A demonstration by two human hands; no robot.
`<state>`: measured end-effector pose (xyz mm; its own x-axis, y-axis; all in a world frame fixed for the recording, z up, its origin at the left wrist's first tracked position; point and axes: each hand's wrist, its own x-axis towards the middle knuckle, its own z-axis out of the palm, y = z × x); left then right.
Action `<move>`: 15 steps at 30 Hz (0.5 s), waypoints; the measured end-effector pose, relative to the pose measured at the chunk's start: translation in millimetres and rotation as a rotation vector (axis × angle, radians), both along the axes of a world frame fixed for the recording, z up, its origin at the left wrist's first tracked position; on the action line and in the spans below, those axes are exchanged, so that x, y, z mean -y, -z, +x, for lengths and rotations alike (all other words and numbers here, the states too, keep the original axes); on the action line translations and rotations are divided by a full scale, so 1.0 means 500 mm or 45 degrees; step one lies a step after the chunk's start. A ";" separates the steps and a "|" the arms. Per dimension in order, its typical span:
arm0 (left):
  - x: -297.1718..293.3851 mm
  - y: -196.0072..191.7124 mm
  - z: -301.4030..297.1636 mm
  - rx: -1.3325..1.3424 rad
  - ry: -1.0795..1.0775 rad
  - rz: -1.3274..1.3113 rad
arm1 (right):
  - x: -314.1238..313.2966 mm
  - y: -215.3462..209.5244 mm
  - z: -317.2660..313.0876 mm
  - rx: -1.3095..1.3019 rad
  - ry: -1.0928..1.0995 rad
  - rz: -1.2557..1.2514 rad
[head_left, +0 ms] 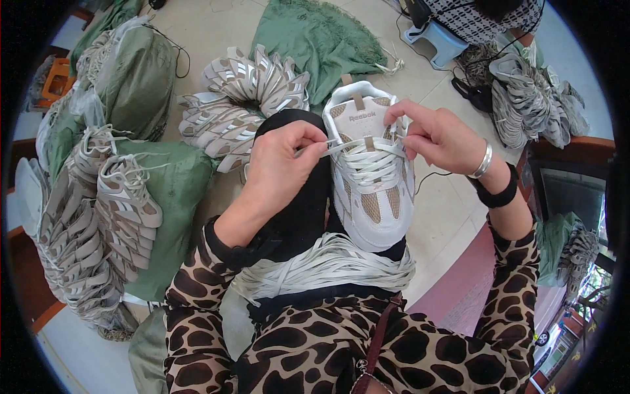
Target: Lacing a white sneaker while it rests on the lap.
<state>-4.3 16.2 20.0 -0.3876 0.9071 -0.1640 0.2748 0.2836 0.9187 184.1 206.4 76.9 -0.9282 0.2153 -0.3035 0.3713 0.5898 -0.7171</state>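
Observation:
A white and beige sneaker (380, 220) rests across my thighs, toe toward me. White shoelace (371, 161) crosses its tongue in several rows. My left hand (279, 161) is closed in a pinch on a lace end at the left side of the collar. On the shoe's right side, my right hand (440, 134) has thumb and fingers bent around the upper eyelets, with lace between them; the exact grip on the lace is partly hidden. A bundle of loose white laces (321, 269) lies over my lap, just below the toe.
Shoe uppers (249, 85) are fanned out on the floor ahead. More stacked uppers (79, 243) lie at left beside green sacks (134, 82). A green cloth (308, 43) lies ahead. At the far right, a person sits on a blue stool (436, 43) near grey uppers (531, 98).

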 end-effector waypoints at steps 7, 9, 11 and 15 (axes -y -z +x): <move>0.001 0.005 0.023 -0.371 0.067 0.036 | 0.019 0.012 -0.003 -0.086 -0.147 0.616; 0.002 0.005 0.029 -0.393 0.028 0.047 | 0.017 0.007 0.000 -0.035 -0.148 0.572; 0.002 0.003 0.034 -0.508 0.042 0.048 | 0.019 0.008 -0.001 -0.026 -0.142 0.552; -0.007 0.015 0.045 -0.568 0.026 0.102 | 0.020 0.007 0.003 0.009 -0.118 0.560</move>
<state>18.4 19.7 12.7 -0.3867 0.9182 0.0860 0.6538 0.2072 0.7277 185.5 196.3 73.2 -0.9479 0.2415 -0.2078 0.3066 0.8690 -0.3885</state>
